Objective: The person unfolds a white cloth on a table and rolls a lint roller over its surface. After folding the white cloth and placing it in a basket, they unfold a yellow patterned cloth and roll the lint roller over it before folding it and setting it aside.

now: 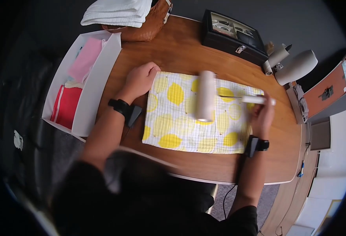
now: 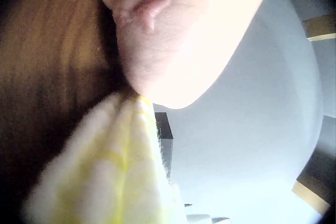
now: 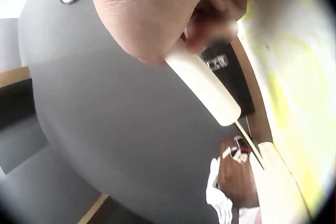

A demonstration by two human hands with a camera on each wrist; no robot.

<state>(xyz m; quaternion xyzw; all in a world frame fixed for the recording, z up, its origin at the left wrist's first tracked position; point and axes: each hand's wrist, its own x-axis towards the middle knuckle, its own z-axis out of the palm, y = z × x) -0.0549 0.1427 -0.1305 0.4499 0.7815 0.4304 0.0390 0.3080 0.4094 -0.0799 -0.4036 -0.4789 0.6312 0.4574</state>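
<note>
A white muslin cloth (image 1: 172,128) with yellow lemon prints lies spread on the wooden table. At its far left corner my left hand (image 1: 140,80) pinches the fabric; the left wrist view shows the cloth (image 2: 113,166) gathered into folds under the fingers. My right hand (image 1: 262,116) grips the white handle (image 3: 207,87) of a lint roller (image 1: 206,96) at the cloth's right side. The roller's pale cylinder, blurred, lies across the middle of the cloth, joined to the handle by a thin metal rod. Part of the right fingers is hidden behind the handle.
On the left stands a white box (image 1: 88,100) with folded pink and red cloths. Folded white cloths (image 1: 118,13) lie on a brown leather bag (image 1: 141,31) behind it. A black glass-topped case (image 1: 235,39) and a white vase (image 1: 297,67) stand at the back right.
</note>
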